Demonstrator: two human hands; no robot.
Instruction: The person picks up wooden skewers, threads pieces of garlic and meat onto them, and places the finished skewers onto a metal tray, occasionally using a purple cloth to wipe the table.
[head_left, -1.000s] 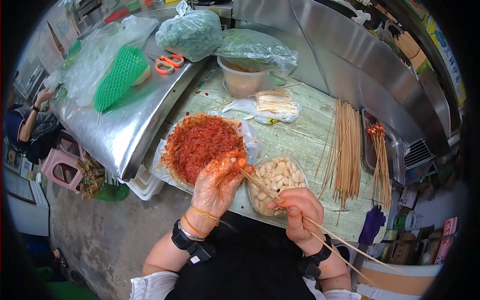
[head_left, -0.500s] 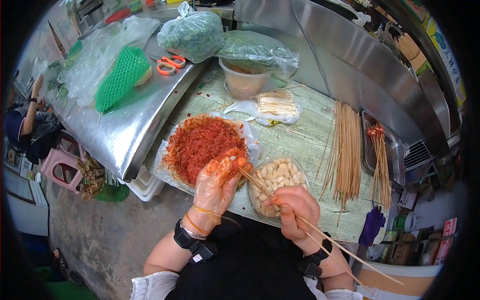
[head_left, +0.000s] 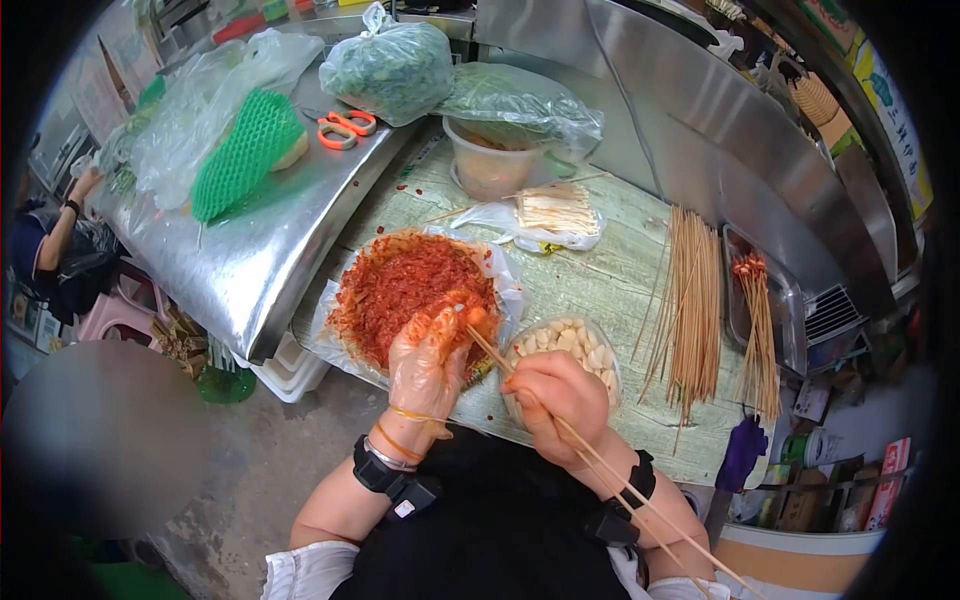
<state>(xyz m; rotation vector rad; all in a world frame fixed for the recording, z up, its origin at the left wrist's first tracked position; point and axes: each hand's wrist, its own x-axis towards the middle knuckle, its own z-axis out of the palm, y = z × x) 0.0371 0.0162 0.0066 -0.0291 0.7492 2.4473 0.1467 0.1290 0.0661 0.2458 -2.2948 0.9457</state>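
Observation:
My left hand [head_left: 425, 370], in a clear plastic glove smeared red, is closed on red-coated pieces of food [head_left: 484, 320] over the near right rim of the bowl. In my bare right hand [head_left: 562, 395] are two thin bamboo skewers [head_left: 488, 348]; their tips meet the red pieces at my left fingers, and their long ends trail past my right wrist. The bowl of red, wet, chopped-looking mixture [head_left: 415, 285] sits in a white plastic bag. Partly hidden under my right hand is a clear container of peeled garlic cloves [head_left: 568, 338].
Bare bamboo skewers [head_left: 690, 310] lie at right, beside a metal tray [head_left: 790, 300] with red-tipped skewers [head_left: 758, 320]. Enoki-like mushrooms [head_left: 556, 210], a plastic tub [head_left: 490, 165] and bagged greens [head_left: 385, 65] stand behind. Scissors [head_left: 345, 128] lie on the steel counter [head_left: 290, 220]. Another person's arm [head_left: 62, 225] shows far left.
My right hand has moved left and slightly down with the skewers, closer to my left hand. My left hand has shifted slightly, still gripping the red pieces. A blurred round patch now covers the lower left.

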